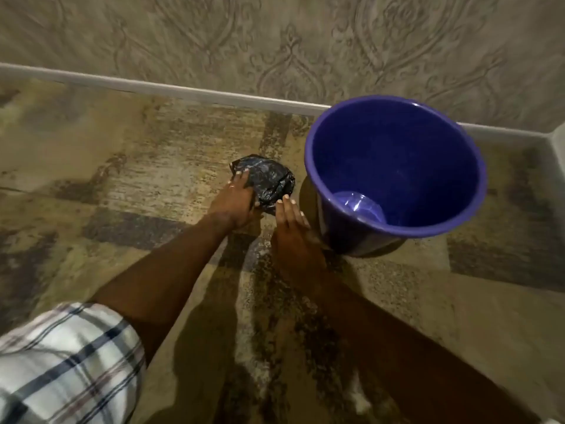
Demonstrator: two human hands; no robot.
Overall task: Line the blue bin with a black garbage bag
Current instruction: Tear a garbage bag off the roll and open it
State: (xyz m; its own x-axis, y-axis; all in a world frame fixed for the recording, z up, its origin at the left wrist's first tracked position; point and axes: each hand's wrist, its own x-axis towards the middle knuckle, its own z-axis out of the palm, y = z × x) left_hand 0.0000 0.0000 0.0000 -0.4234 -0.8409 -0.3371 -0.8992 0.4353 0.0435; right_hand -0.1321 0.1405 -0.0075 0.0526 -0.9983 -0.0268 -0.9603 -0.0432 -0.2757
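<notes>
The blue bin point(397, 142) stands upright on the floor at the right, open and with nothing inside. A crumpled black garbage bag point(270, 182) lies on the floor just left of the bin. My left hand point(235, 200) rests on the bag's left side, fingers curled over it and the thumb under its near edge. My right hand point(293, 228) is beside the bag's near right corner, fingers straight and apart, fingertips touching or almost touching the plastic, close to the bin's wall.
The floor is a mottled brown and grey patterned surface. A white skirting board point(183, 87) runs along the patterned wall behind the bin and bag. A plaid sleeve point(61, 362) shows at the lower left.
</notes>
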